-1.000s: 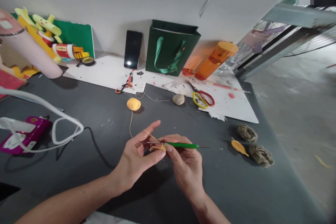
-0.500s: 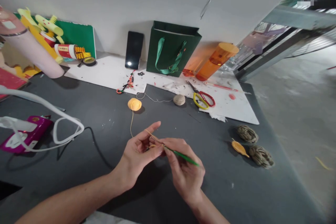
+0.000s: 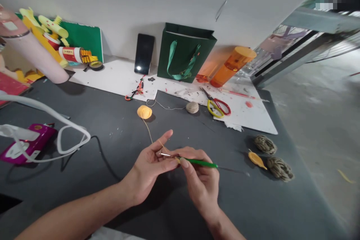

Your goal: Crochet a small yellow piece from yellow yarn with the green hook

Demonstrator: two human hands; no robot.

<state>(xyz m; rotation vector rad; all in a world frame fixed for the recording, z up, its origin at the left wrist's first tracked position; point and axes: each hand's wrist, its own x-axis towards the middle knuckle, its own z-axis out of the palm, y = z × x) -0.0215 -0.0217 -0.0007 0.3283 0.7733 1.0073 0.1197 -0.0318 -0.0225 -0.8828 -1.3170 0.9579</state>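
My right hand [image 3: 202, 180] grips a crochet hook [image 3: 201, 162] by its green handle, the metal tip pointing left across my left fingers. Pinched between thumb and fingers of my left hand [image 3: 150, 168] is a small bit of yellow crochet work [image 3: 177, 160], mostly hidden. Its index finger is raised, with yellow yarn [image 3: 147, 129] passing over it from a yellow yarn ball [image 3: 144, 112] just beyond. The two hands almost meet at the work.
Scissors [image 3: 218, 107] and a beige yarn ball [image 3: 192, 107] lie farther back. To the right are two olive yarn bundles [image 3: 265, 144] and a yellow leaf-shaped piece [image 3: 256, 159]. A green paper bag [image 3: 185, 54], phone [image 3: 144, 53] and orange bottle [image 3: 232, 65] stand behind; a purple device with white cable [image 3: 30, 144] sits left.
The crochet hook has swung to a flatter angle, and its metal tip now shows over my left fingers. The yarn from the yellow ball has shifted right and runs straighter.
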